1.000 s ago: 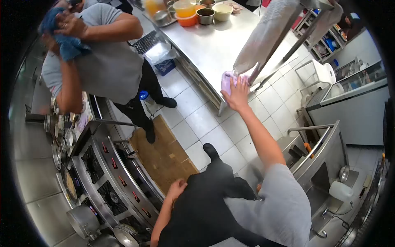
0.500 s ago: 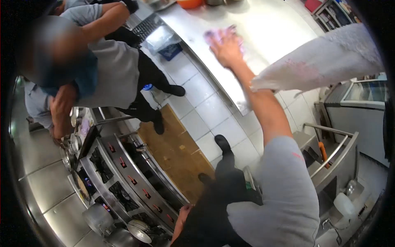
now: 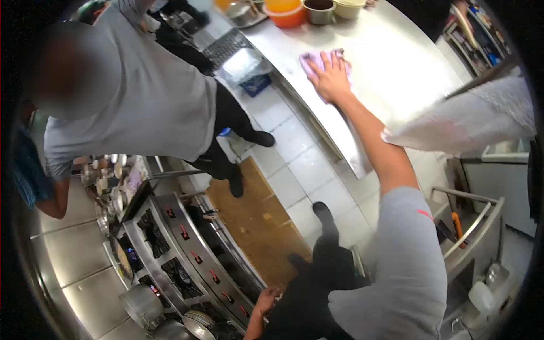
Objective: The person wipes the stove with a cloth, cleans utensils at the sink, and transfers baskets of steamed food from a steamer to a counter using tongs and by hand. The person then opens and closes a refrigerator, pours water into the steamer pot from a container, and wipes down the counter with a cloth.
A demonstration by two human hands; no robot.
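Observation:
My right hand presses down on a pink-purple cloth on the steel worktable. Its fingers are spread over the cloth, which bunches up around them. Low in the view, my left hand hangs beside my dark clothing, close to the front of the stove. Those fingers are curled, and whatever they may hold is too small to make out.
An orange tub and other containers stand at the table's far end. A co-worker in a grey shirt stands at left by the stove. A brown mat covers part of the tiled floor. A whitish plastic-like sheet hangs near my right forearm.
The view has shifted, so most things sit lower and farther right. My right hand stays on the cloth. The co-worker has turned and lowered the raised arm.

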